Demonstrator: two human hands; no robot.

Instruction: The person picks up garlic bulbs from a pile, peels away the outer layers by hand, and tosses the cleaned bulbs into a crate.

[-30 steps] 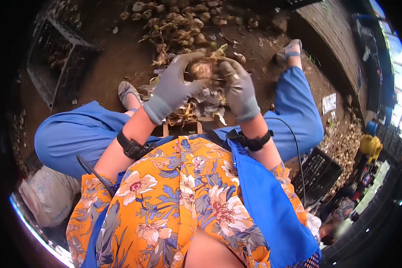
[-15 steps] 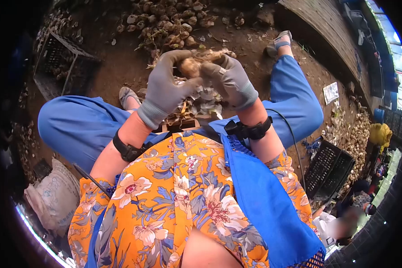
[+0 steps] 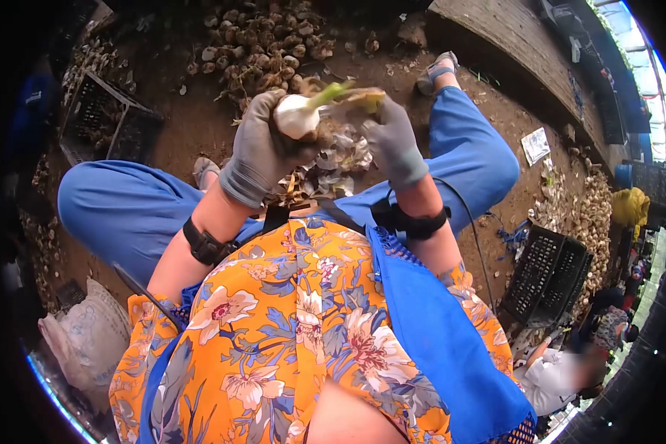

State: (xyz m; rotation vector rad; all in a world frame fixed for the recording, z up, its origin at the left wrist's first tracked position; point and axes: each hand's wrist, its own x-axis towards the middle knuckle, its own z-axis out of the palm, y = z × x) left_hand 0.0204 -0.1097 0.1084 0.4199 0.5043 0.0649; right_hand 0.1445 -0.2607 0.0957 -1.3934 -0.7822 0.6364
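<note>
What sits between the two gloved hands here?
In the head view, a green stalk runs from the garlic bulb in the left hand to the right hand; loose skins lie beneath.

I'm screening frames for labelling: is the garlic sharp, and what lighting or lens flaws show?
Head view: the garlic between left hand and right hand is sharp and evenly daylit; strong fisheye bends the edges; dark vignette rings the frame; glare blows out the right rim.
</note>
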